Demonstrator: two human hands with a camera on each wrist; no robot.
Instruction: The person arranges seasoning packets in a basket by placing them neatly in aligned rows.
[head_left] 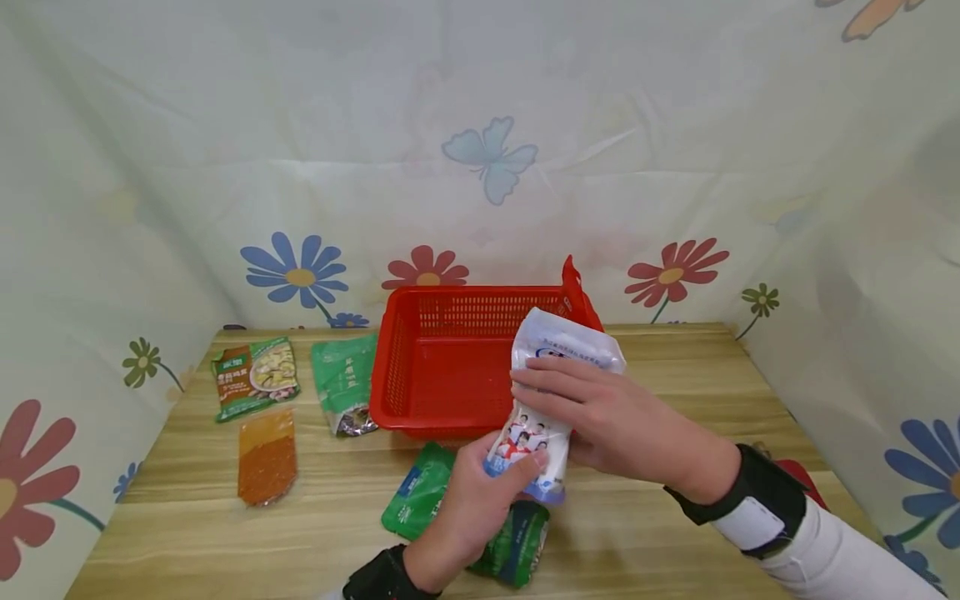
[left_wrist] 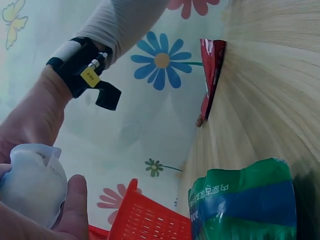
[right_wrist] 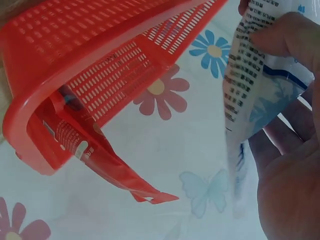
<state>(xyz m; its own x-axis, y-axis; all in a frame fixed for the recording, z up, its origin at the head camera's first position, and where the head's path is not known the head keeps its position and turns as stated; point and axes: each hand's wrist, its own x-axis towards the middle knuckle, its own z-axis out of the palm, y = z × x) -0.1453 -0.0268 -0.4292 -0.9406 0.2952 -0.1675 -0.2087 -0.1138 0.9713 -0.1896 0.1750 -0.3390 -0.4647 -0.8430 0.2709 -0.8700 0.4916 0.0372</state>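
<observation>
I hold the white pouch (head_left: 551, 400) with 2 hands, just in front of the red basket (head_left: 450, 367).
My left hand (head_left: 468, 500) pinches its bottom end, and my right hand (head_left: 607, 417) wraps the middle to keep it upright; a red packet (head_left: 576, 292) probably leans inside the basket's right wall.

- Your basket (head_left: 450, 367) sits at the back middle of the desk (head_left: 675, 533).
- Three packets (head_left: 255, 377) lie to its left.
- Your pouch (head_left: 551, 367) is held before the basket's right end, above another packet (head_left: 416, 500).
</observation>
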